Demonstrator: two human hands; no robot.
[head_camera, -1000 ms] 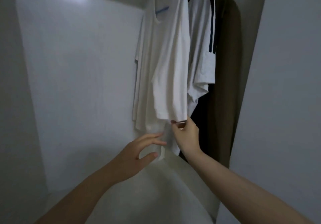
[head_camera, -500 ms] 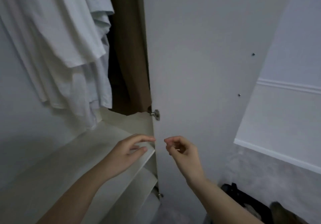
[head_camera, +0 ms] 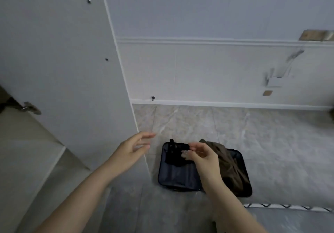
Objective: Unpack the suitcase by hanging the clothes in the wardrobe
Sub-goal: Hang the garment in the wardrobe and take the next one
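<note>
A dark open suitcase (head_camera: 178,176) lies flat on the tiled floor below me. An olive-brown garment (head_camera: 229,164) is heaped in its right half, and a small black item (head_camera: 174,153) lies at its upper left. My left hand (head_camera: 133,147) hovers in the air left of the suitcase, fingers straight and spread, holding nothing. My right hand (head_camera: 202,157) hovers above the suitcase with fingers loosely curled and empty. The hanging clothes are out of view.
The open white wardrobe door (head_camera: 59,60) stands at the left with a metal hinge (head_camera: 29,107). A wardrobe shelf (head_camera: 23,142) shows at lower left. A white wall with skirting (head_camera: 226,104) runs behind. A patterned edge (head_camera: 287,205) lies at lower right.
The view swung right and down from the hanging white shirts to the suitcase on the floor. My right hand let go of the shirt hem, and both hands came away from the wardrobe.
</note>
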